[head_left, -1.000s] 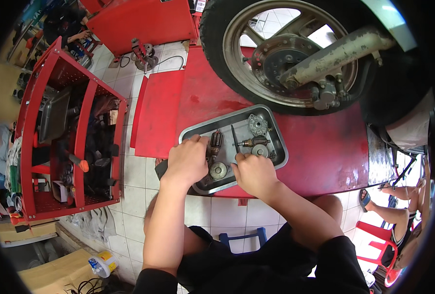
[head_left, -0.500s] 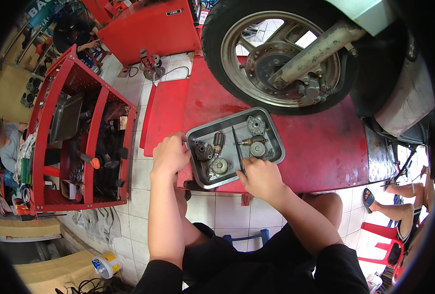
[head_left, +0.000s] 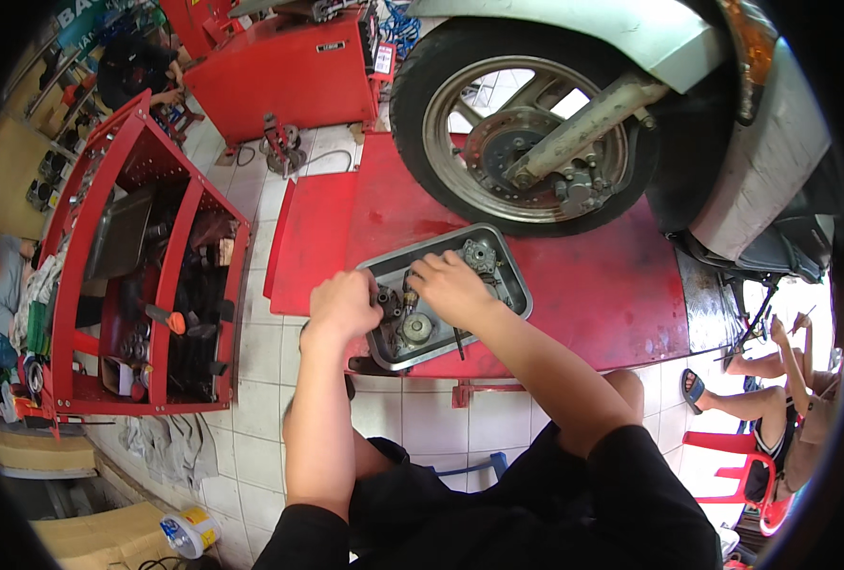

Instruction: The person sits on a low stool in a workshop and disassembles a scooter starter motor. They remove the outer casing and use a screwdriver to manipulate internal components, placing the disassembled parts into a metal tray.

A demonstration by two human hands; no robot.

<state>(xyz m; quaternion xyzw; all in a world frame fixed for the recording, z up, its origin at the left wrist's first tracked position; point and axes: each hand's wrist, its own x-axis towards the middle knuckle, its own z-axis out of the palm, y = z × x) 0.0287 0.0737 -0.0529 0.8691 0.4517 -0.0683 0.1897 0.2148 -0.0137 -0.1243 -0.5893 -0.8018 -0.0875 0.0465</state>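
A grey metal tray (head_left: 523,290) holds several grimy motor parts. My right hand (head_left: 452,288) reaches over its middle with fingers bent down on the top of a small armature (head_left: 410,302), whose coppery lower end shows. The hand's back hides most of the grip. At the tray's left side, my left hand (head_left: 343,304) is closed, fingers curled beside a dark cast part (head_left: 387,303); what they hold is hidden. A round metal can (head_left: 416,330) sits near the front. Toward the far corner lies a cast cover (head_left: 479,255). A thin dark rod (head_left: 459,344) crosses the near rim below my right wrist.
The tray rests on a red work platform (head_left: 593,304). Beyond it stands a motorcycle's front wheel (head_left: 441,204). A red tool cart (head_left: 146,404) is at left, a white bucket (head_left: 191,532) at lower left. Other people are at both sides; a red chair (head_left: 726,465) is at right.
My right hand has left the rod and moved left and away from me to the armature. My left hand has shifted from the tray's rim inward over its left side.
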